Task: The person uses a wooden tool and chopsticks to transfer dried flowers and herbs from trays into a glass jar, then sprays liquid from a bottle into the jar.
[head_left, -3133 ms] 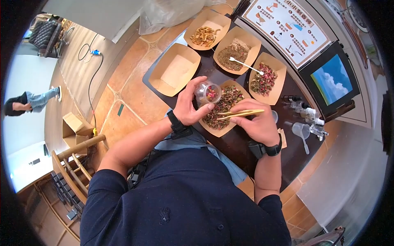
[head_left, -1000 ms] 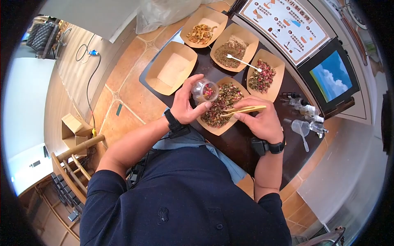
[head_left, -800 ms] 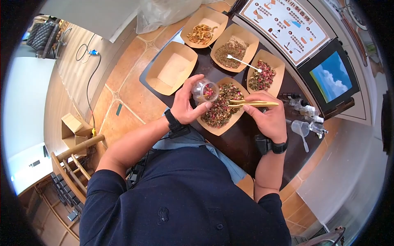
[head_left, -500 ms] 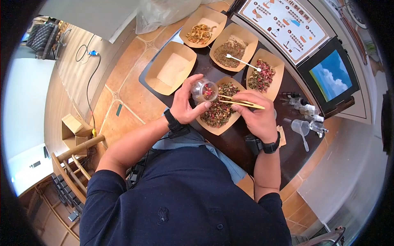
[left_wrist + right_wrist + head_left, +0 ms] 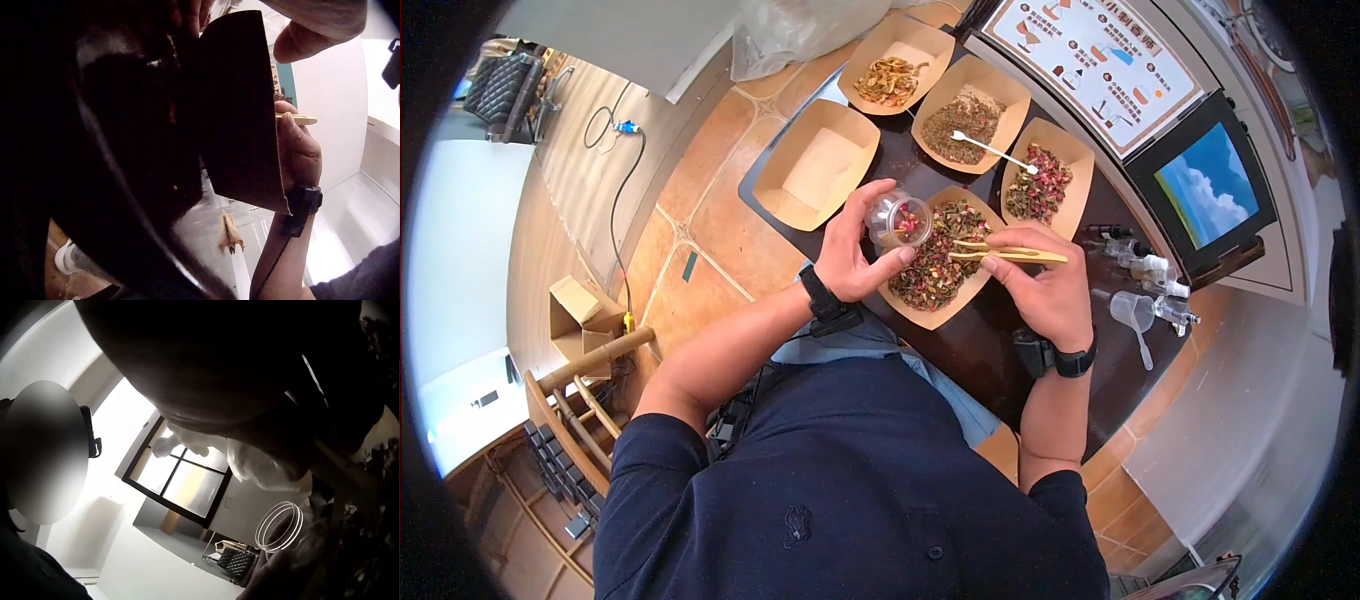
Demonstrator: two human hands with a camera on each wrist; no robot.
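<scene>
The clear jar (image 5: 897, 222) is in the left hand (image 5: 850, 250), fingers and thumb curled around it; it leans with its mouth toward the right hand, some pinkish petals inside, and overlaps the rim of a paper tray (image 5: 937, 321) near the bench's near edge. The right hand (image 5: 1045, 292) pinches wooden tweezers (image 5: 1015, 255), whose tips reach over the dried petals (image 5: 930, 282) in that tray; whether they touch is unclear. Toward the left end of the bench (image 5: 1115, 395) sits a second tray (image 5: 815, 168), with a tray of yellowish strips (image 5: 890, 82) at the far-left corner. Along the far edge follow brown crumbs (image 5: 965, 125) and pink buds (image 5: 1045, 185) in trays bridged by a white spoon (image 5: 997, 153). Small bottles (image 5: 1150, 268) and a measuring cup (image 5: 1132, 312) lie near the right edge.
</scene>
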